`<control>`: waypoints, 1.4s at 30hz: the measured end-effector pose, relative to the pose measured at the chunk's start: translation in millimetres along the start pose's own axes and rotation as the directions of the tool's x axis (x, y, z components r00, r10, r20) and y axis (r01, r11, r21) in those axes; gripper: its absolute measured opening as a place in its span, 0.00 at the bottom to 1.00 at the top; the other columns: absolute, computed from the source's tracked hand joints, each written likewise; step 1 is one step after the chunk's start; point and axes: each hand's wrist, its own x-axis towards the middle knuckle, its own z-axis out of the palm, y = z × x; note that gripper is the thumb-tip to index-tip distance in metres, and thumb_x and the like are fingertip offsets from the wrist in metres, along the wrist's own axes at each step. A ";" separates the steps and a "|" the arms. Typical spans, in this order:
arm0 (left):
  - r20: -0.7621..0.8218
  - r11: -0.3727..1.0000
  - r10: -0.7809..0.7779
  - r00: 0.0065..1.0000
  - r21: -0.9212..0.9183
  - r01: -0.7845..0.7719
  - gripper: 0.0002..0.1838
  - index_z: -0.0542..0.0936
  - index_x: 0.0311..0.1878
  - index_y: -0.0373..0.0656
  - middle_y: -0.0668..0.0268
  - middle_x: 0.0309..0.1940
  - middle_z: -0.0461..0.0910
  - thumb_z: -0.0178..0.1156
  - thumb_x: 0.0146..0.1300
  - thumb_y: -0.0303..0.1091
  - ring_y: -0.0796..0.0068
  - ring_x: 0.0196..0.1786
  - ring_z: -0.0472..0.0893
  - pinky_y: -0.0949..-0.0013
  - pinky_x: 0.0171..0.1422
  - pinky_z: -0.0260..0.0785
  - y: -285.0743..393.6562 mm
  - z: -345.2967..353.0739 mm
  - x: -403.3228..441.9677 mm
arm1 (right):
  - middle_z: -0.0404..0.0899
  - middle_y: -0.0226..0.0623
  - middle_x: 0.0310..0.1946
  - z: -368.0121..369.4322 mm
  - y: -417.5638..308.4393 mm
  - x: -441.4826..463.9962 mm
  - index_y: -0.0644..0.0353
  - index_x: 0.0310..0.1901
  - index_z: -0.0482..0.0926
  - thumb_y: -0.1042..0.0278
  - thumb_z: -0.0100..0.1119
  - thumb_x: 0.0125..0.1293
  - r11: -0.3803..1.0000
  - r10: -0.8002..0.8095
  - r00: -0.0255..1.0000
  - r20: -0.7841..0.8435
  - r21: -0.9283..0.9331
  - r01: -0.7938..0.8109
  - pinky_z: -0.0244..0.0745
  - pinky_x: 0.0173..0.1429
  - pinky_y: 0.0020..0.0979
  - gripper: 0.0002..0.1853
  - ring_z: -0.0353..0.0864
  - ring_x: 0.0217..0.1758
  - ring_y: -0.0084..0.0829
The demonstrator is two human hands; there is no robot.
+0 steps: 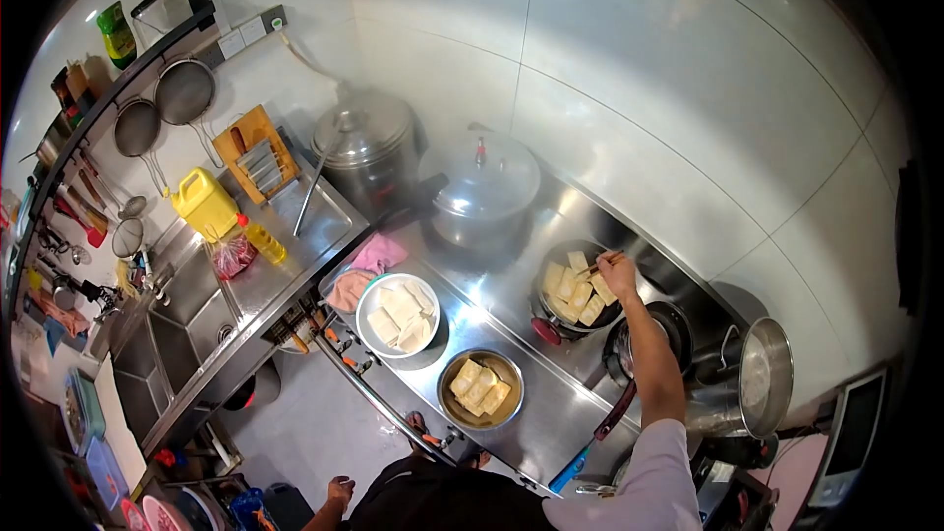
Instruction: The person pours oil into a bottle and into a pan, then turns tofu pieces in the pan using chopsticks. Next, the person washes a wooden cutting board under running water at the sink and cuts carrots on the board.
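Note:
My right hand (618,277) is closed around a pair of chopsticks (595,266), whose tips reach among pale tofu slabs (568,285) in a dark frying pan (544,307) on the stove. Low by my body, my left hand (340,492) hangs with fingers loosely curled and nothing visible in it. In front of me, a steel bowl (518,380) holds several browned tofu slabs (480,389). To its left, a white tub (365,330) contains several white tofu slabs (402,317).
Behind the tub stand a lidded steel pot (366,128) and a wide lidded pan (482,177). A second pan (672,324) and a tall steel pot (777,374) are to the right. A metal rail (369,388) edges the counter; a sink (187,324) lies left.

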 end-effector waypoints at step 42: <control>0.067 0.989 0.144 0.987 -0.025 -0.143 0.22 0.76 0.58 0.34 0.58 0.36 0.84 0.65 0.61 0.30 0.69 0.36 0.80 0.64 0.41 0.75 28.6 16.6 19.9 | 0.83 0.32 0.30 -0.5 36.4 -69.5 0.65 0.39 0.84 0.68 0.63 0.66 0.961 0.083 0.996 -0.038 0.266 -0.070 0.76 0.31 0.22 0.08 0.80 0.27 0.21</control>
